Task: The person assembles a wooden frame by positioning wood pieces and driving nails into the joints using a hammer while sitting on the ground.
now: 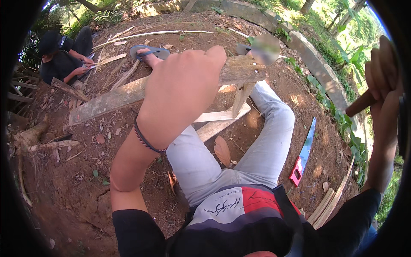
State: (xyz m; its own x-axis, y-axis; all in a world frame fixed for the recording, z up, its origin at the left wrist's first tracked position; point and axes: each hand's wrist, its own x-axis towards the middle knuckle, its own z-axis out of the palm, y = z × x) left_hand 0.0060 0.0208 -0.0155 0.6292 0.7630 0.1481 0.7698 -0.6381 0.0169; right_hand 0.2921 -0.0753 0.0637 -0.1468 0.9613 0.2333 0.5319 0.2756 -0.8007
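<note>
My left hand [188, 77] is closed over a weathered wooden plank [242, 70] in front of my lap; its fingertips are hidden on the far side. Two nail heads show near the plank's right end. Under that end, a slanted wooden strip [240, 100] meets paler boards [224, 122] lying between my legs. Raised high at the right rim, my right hand [381, 73] is wrapped around a hammer [359, 103], of which only the brown wooden handle shows; the head is out of sight. The hammer is well apart from the plank.
A handsaw [303, 154] with a red handle lies on the soil right of my leg, near some wood strips [327, 205]. At the far left a person in dark clothes [64, 58] sits holding a thin strip. A low concrete edge [317, 64] curves along the right.
</note>
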